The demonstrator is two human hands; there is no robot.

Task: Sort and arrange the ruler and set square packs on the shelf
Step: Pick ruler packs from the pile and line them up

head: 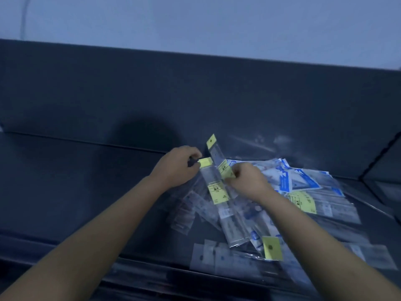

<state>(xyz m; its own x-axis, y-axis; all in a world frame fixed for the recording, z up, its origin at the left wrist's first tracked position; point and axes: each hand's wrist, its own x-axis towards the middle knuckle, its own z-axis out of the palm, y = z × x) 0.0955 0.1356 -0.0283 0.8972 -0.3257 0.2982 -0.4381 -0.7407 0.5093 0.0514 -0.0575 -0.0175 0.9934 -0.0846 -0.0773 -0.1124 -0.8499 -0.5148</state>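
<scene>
A heap of clear packs lies on the dark shelf (86, 181), right of its middle. My left hand (176, 165) pinches the yellow header of a ruler pack (213, 187) that runs down toward me over the heap. My right hand (247, 179) grips a second ruler pack (217, 156) at its yellow label, and that pack's yellow top points up toward the shelf's back wall. Set square packs with blue cards (299, 181) lie at the far right of the heap. More ruler packs with yellow labels (303, 202) lie among them.
The shelf's dark back wall (195, 94) rises behind the heap. A dark side panel (384, 166) closes the shelf on the right. Several clear packs (223, 259) lie by the front edge, one with a yellow header (272, 247). The left half of the shelf is bare.
</scene>
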